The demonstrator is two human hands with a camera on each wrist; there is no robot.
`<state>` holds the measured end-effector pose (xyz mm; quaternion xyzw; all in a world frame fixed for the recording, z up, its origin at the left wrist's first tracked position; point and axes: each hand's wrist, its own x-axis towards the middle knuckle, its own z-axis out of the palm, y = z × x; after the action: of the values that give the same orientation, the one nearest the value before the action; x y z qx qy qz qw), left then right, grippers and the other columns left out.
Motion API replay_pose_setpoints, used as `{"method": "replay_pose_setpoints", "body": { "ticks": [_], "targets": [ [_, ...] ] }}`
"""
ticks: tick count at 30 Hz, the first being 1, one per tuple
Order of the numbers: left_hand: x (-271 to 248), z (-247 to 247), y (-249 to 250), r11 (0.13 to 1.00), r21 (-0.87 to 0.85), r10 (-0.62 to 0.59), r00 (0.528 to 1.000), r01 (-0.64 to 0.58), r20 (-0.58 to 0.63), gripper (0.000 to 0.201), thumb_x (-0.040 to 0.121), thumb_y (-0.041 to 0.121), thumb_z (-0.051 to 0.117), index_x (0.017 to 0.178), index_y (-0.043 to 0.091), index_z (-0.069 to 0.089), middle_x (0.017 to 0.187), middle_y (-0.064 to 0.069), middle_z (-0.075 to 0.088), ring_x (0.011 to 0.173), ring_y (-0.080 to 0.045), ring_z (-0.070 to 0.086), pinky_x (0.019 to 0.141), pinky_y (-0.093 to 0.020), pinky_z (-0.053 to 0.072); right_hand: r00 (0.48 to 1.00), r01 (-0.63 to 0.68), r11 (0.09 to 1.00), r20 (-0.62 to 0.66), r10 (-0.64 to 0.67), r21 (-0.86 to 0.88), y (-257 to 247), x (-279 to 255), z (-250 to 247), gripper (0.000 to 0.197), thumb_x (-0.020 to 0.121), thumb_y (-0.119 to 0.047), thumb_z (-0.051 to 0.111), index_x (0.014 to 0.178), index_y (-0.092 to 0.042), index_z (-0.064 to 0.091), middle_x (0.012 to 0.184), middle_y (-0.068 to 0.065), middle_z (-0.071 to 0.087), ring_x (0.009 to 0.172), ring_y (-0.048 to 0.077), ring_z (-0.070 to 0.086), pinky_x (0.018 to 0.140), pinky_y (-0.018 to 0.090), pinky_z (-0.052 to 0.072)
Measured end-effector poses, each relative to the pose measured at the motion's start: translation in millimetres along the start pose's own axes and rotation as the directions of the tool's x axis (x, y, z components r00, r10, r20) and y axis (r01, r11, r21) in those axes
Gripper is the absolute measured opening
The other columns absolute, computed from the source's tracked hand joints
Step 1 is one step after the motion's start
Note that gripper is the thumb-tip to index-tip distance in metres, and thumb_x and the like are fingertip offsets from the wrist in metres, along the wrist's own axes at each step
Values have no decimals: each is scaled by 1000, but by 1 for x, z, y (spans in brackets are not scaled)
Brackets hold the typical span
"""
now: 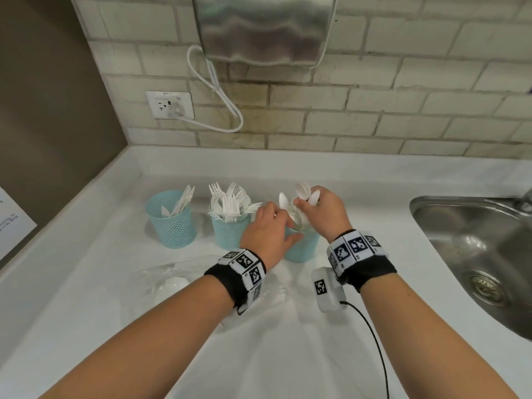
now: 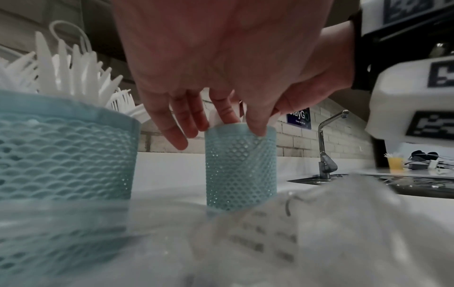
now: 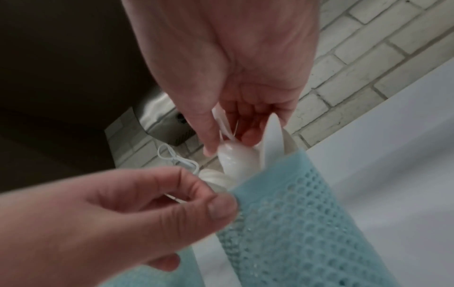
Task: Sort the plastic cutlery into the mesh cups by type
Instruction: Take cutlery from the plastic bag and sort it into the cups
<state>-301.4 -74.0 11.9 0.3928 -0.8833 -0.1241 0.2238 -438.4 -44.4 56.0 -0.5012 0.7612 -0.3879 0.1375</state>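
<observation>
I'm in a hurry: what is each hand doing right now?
Left hand: pinches the mesh cup by its rim.
Right hand: grips white spoons.

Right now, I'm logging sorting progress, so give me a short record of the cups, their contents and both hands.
left cup: knives
middle cup: forks
right cup: spoons
right hand: holds a bunch of spoons, handles down in the right cup
left hand: pinches the right cup's rim
counter, near side: crumpled clear plastic bag
far right: steel sink
</observation>
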Motion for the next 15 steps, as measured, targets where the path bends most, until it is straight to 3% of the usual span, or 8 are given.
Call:
{"method": "replay_pose_setpoints", "body": {
  "ticks": [3,6,8,11,13,15],
  "targets": [
    [-1,-1,2,1000,10,-25,1000,25,2,35,86,50,55,107,22,57,118,1,45,114,-15,43,81,-31,48,1000,19,999,-9,-18,31,1,-3,0,34,80,-32,72,101,-8,63,96,3,60,93,20,58,75,25,42],
    [-4,-5,1,998,-46,-34,999,36,38,32,88,47,54,111,25,56,122,2,47,118,-15,44,87,-35,48,993,67,998,-96,-64,23,0,-8,-3,48,77,-40,73,117,-18,58,112,2,52,109,17,45,92,21,35],
    [-10,-11,-1,995,-95,-38,998,43,53,30,90,42,53,115,27,54,124,3,49,119,-16,44,91,-38,47,982,117,992,-144,-122,-45,-4,-13,-4,42,82,-38,66,119,-20,58,115,3,51,113,19,40,92,20,29],
    [-26,-27,-6,995,-86,-52,996,58,73,25,91,39,52,114,29,55,117,8,55,111,-12,50,87,-37,48,957,187,978,-207,-204,-98,-14,-21,-2,28,87,-29,60,114,-21,61,115,4,52,111,23,40,91,19,27],
    [-41,-39,-15,993,-78,-84,993,90,78,19,91,39,51,105,31,60,106,14,60,101,-8,56,82,-34,50,939,259,965,-224,-262,-45,-25,-30,6,20,88,-22,58,108,-20,64,108,2,53,103,18,42,87,17,29],
    [-58,-49,-30,985,-80,-148,986,154,81,16,90,39,52,97,31,63,96,16,62,93,-7,58,79,-33,51,942,320,943,-134,-307,92,-37,-44,21,15,87,-14,58,100,-17,65,97,-2,54,86,4,46,78,11,34]
  ]
}}
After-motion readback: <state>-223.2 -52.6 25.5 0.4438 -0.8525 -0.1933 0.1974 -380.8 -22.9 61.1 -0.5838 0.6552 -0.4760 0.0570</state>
